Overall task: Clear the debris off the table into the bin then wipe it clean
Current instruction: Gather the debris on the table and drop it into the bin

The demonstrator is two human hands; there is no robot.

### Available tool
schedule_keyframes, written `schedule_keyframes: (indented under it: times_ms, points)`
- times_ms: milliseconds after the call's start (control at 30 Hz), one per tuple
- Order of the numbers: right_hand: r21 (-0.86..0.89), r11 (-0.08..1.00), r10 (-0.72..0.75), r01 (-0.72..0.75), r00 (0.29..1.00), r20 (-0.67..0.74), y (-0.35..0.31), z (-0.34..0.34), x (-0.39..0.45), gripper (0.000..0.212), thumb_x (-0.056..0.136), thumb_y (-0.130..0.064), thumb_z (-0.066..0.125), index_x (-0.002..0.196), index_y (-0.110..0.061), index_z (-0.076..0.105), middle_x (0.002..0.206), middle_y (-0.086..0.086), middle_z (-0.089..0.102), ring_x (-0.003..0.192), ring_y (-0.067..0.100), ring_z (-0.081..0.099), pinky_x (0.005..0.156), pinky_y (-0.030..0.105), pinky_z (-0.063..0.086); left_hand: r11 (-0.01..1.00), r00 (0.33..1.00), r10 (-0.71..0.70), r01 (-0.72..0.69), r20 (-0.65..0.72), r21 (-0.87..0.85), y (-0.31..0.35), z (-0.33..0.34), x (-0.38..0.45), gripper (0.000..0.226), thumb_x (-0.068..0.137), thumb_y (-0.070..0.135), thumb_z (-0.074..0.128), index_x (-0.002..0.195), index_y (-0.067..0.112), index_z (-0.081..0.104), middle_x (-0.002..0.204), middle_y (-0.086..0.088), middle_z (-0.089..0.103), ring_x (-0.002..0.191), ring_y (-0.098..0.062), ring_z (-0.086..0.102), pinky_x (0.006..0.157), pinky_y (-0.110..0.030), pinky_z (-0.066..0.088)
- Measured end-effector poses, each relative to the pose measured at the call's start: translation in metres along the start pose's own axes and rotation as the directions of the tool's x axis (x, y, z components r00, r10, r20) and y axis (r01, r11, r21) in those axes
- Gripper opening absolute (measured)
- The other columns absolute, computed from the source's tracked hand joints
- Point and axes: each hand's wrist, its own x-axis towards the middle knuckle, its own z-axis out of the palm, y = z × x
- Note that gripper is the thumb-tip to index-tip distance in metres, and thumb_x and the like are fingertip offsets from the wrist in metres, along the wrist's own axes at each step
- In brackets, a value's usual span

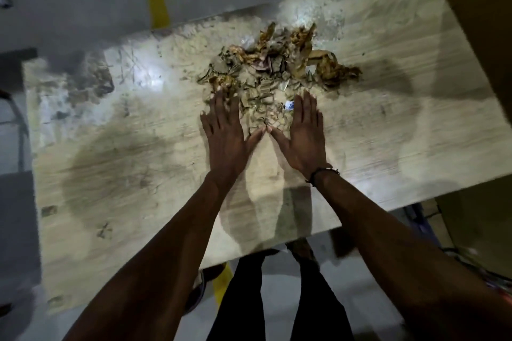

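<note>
A debris pile (277, 66) lies on the table (110, 163) toward its far edge, with the left hand (225, 133) and right hand (303, 135) flat side by side at the pile's near edge, thumbs meeting.

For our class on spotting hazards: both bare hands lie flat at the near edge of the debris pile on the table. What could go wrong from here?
1. The debris pile looks like dry, jagged scraps; the bare left hand and right hand might get scratched.
2. No bin shows, so a push may send scraps over the table edge onto the floor.
3. Fine dust may smear.
</note>
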Motion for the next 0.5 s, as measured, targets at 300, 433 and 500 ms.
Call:
schedule_keyframes:
  times_ms: [300,433,500]
  points:
    - [0.176,0.963,-0.186,0.206,0.975,-0.122,-0.027,-0.022,0.058,0.071,0.094,-0.047,0.065,0.156,-0.017,0.045,0.17,0.007,0.03,0.158,0.029,0.027,0.127,0.046,0.03,0.978,0.995,-0.026,0.005,-0.097,-0.21,-0.036,-0.033,0.094,0.075,0.094,0.066,0.063,0.153,0.023,0.045,0.169,-0.01,0.028,0.158,-0.034,0.022,0.126,-0.061,0.02]
    - [0.154,0.957,-0.261,0.246,0.961,0.089,-0.04,-0.016,0.086,0.076,0.1,-0.057,0.049,0.164,-0.019,0.033,0.175,0.003,0.023,0.162,0.026,0.019,0.13,0.052,0.024,0.948,0.976,0.166,-0.12,0.138,-0.294,-0.056,-0.03,0.117,0.068,0.103,0.061,0.054,0.16,0.026,0.042,0.172,-0.005,0.029,0.159,-0.027,0.025,0.129,-0.047,0.019]
    - [0.134,0.949,-0.303,0.285,0.942,0.143,-0.038,-0.011,0.086,0.074,0.102,-0.055,0.044,0.164,-0.016,0.034,0.173,0.006,0.028,0.162,0.026,0.02,0.128,0.054,0.027,0.935,0.966,0.203,-0.142,0.163,-0.326,-0.054,-0.025,0.11,0.064,0.105,0.054,0.054,0.16,0.022,0.044,0.17,-0.006,0.035,0.157,-0.024,0.029,0.127,-0.036,0.021]
